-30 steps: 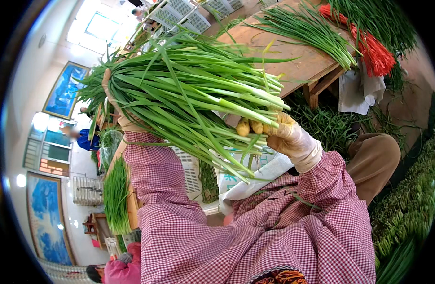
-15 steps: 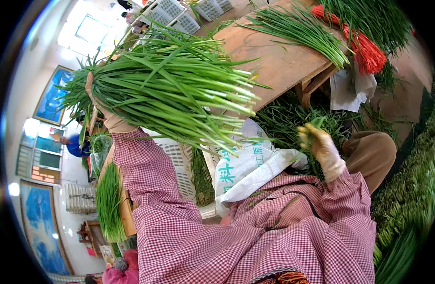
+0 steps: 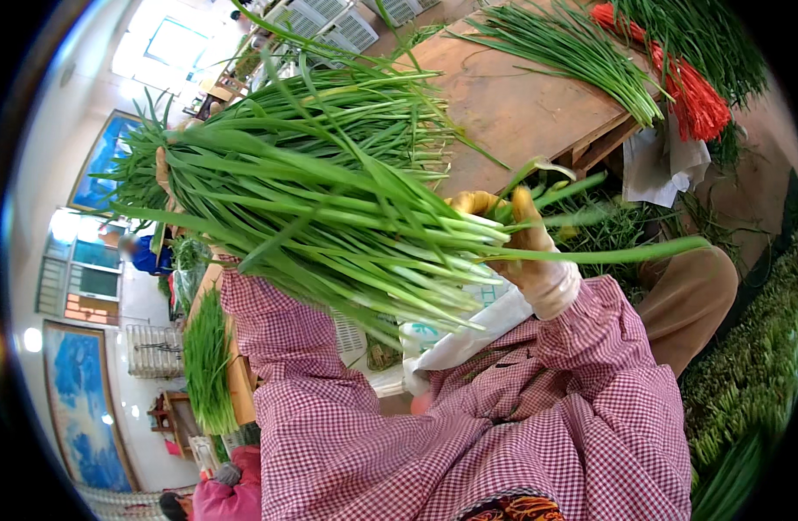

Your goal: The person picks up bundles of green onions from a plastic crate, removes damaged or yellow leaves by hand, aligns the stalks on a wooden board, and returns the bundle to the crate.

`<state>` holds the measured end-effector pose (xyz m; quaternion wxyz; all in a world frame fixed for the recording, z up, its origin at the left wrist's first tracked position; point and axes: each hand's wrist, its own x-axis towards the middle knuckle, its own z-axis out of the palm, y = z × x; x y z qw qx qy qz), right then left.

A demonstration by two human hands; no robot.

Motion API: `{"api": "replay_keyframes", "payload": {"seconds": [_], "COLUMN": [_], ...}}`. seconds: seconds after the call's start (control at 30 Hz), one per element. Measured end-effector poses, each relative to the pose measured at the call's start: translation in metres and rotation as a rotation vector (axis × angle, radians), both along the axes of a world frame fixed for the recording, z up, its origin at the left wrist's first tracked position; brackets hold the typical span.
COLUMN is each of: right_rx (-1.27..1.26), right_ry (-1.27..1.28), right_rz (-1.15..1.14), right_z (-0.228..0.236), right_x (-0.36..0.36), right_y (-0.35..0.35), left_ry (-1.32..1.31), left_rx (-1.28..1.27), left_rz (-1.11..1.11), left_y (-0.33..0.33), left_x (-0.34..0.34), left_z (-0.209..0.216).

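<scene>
A thick bunch of garlic chives (image 3: 329,182) stretches across the upper left, its pale cut ends toward the right. My left hand (image 3: 163,169) is wrapped round the leafy end, mostly covered by the leaves. At the pale ends is my right hand (image 3: 529,252), in a light glove with yellowed fingertips. Its thumb and fingers pinch a few loose chive leaves (image 3: 624,252), which stick out to the right of the bunch. Over my lap lies a white woven sack (image 3: 477,334), partly hidden under the bunch and my right wrist.
A wooden table (image 3: 520,104) bears another bunch of chives (image 3: 581,69) and red ties (image 3: 689,95). Cut leaves (image 3: 607,234) lie below it. More greens (image 3: 746,365) fill the right side. At left are a second bunch (image 3: 208,365) and a person in blue (image 3: 147,253); white crates (image 3: 347,35) stand behind.
My right hand has moved up and left to the pale ends and closed on a few leaves. The bunch has tilted lower to the right, still in my left hand.
</scene>
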<state>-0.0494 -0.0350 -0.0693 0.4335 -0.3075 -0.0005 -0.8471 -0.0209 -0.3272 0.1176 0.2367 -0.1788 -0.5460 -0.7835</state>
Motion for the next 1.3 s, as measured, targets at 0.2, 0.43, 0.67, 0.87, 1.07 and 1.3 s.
{"api": "replay_keyframes", "payload": {"seconds": [0.2,0.43,0.67,0.87,1.07,1.3], "right_rx": [0.239,0.389,0.058,0.451,0.647,0.460], "right_ry": [0.148,-0.079,-0.306,-0.035,-0.579,-0.044], "right_rz": [-0.388,-0.456,-0.017,-0.250,-0.684,-0.369], "right_z": [0.004,0.013,0.003,-0.007,-0.128,-0.035], "right_x": [0.019,-0.002,-0.020,-0.016,-0.036,-0.027], "right_y": [0.013,0.009,0.020,0.058,0.105,0.007], "left_ry": [-0.070,-0.218,-0.276,-0.203,-0.228,-0.093], "left_rx": [0.063,-0.024,0.031,-0.116,-0.029,0.012], "left_rz": [-0.012,0.234,0.085,0.261,0.289,0.340], "left_y": [0.001,0.040,0.043,0.054,0.025,0.035], "left_x": [-0.006,-0.015,-0.028,-0.037,-0.030,-0.059], "left_z": [-0.012,-0.009,-0.006,-0.005,0.023,0.021]}}
